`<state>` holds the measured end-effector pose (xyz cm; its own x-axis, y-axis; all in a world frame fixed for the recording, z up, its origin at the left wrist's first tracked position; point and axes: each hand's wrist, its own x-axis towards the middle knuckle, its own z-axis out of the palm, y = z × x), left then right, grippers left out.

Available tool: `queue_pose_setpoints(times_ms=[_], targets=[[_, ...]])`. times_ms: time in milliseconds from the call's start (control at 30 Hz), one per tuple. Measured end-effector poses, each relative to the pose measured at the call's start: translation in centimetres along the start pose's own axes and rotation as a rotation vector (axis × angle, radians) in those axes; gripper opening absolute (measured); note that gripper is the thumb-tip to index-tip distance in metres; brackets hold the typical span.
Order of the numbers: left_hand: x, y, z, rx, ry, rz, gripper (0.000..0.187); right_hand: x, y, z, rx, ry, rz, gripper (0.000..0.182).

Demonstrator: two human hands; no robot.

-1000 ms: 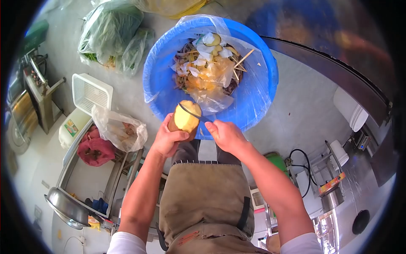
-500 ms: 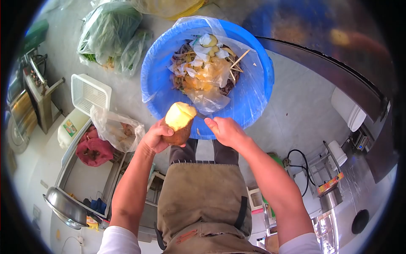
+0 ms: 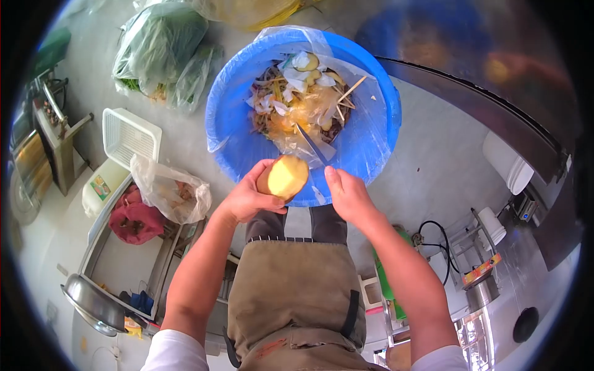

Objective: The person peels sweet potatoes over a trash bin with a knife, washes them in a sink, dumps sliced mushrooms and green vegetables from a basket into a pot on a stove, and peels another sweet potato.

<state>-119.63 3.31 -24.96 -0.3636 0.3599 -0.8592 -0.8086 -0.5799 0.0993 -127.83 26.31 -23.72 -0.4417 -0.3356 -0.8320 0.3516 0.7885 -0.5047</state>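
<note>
My left hand (image 3: 250,195) is closed round a partly peeled potato (image 3: 288,177), its pale yellow face turned up and brown skin showing at the rim. In my right hand (image 3: 348,193) is a knife (image 3: 312,144), its blade pointing up and to the left, apart from the potato. Both hands are over the near edge of a blue bin (image 3: 387,133) lined with clear plastic. Inside it lie food scraps (image 3: 269,93), crumpled plastic (image 3: 309,114), potato peelings (image 3: 311,62) and wooden chopsticks (image 3: 351,89). The knife handle is mostly hidden by my fingers.
Bagged green vegetables (image 3: 161,52) lie on the floor at the upper left. Below them are a white basket (image 3: 131,137), a clear plastic bag (image 3: 170,185) and a red bag (image 3: 136,219) on a rack. A dark panel edge (image 3: 482,105) runs along the right.
My left hand has turned the potato so its cut face shows and moved it slightly right. My right hand has swung the knife away from the potato, so the blade now shows over the bin.
</note>
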Motion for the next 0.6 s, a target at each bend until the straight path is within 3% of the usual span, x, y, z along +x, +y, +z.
queue_pose_setpoints(times_ms=[33,100,133,267,467,500,600], targets=[[0.2,-0.2,0.4,0.016,0.053,0.038,0.075,-0.8,-0.6,0.4,-0.03,0.034,-0.041,0.052],[0.8,-1.2,0.9,0.347,0.243,0.27,0.07,-2.3,-1.5,1.7,-0.088,0.102,-0.217,0.04],[1.0,-1.7,1.3,0.514,0.335,0.381,0.068,-2.8,-2.0,2.3,-0.094,0.074,-0.204,0.04],[1.0,-1.7,2.2,0.681,0.503,0.399,0.063,-2.7,-3.0,2.7,-0.185,-0.001,-0.147,0.042],[-0.2,-1.1,1.7,0.74,0.437,0.296,0.064,0.9,2.6,2.4,-0.238,-0.031,-0.058,0.052],[-0.5,-1.3,1.7,0.755,0.405,0.401,0.064,2.1,5.2,2.2,-0.199,-0.024,-0.017,0.054],[-0.7,-2.0,1.0,0.813,0.356,0.64,0.065,3.0,4.0,1.3,0.006,-0.06,0.072,0.056]])
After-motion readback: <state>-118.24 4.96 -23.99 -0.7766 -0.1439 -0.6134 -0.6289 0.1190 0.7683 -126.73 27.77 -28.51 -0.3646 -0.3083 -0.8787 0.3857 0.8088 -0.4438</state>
